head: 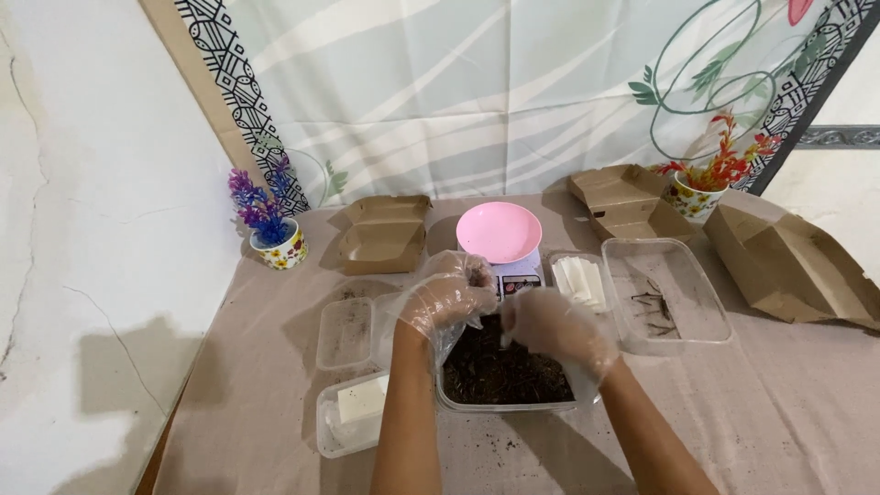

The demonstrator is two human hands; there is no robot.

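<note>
Both my hands wear thin clear plastic gloves and hover over a clear tub of dark soil-like material (502, 374) in the middle of the table. My left hand (447, 298) is curled above the tub's far left side, fingers bent down. My right hand (555, 325) reaches into the tub from the right, fingertips pinched in the dark material. Just behind the hands stands a small kitchen scale (519, 278) with a pink bowl (500, 231) on it.
A clear lid (346, 332) and a small tub with a white block (353, 412) lie at left. Right of the scale are a container of white sheets (580, 278) and a clear tray with twigs (665, 291). Brown cardboard boxes (383, 234) and two flower pots stand behind.
</note>
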